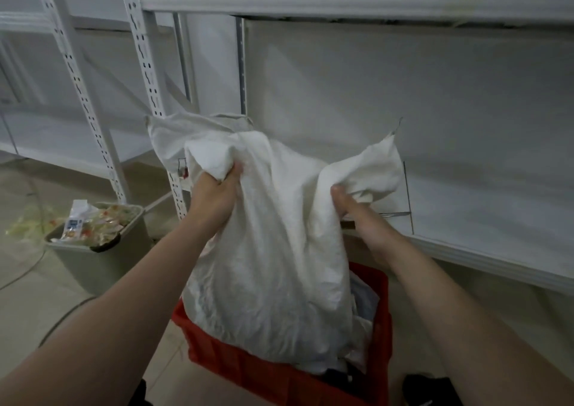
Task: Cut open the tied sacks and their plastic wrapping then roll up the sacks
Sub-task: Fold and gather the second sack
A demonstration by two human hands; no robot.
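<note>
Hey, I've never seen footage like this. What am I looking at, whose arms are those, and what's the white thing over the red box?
There is no machine here. The single picture comes from a camera worn on a person's head, looking forward and down, so the two bare arms reaching in from the bottom edge are the wearer's own.

The left hand grips one bunched top corner of a white fabric sack, and the right hand grips the other corner. The sack hangs down into a red plastic crate on the floor, which also holds more pale material.

To the left stands a grey plastic bin full of crumpled clear wrapping, with some lying beside it. Behind everything is white metal shelving.
</note>
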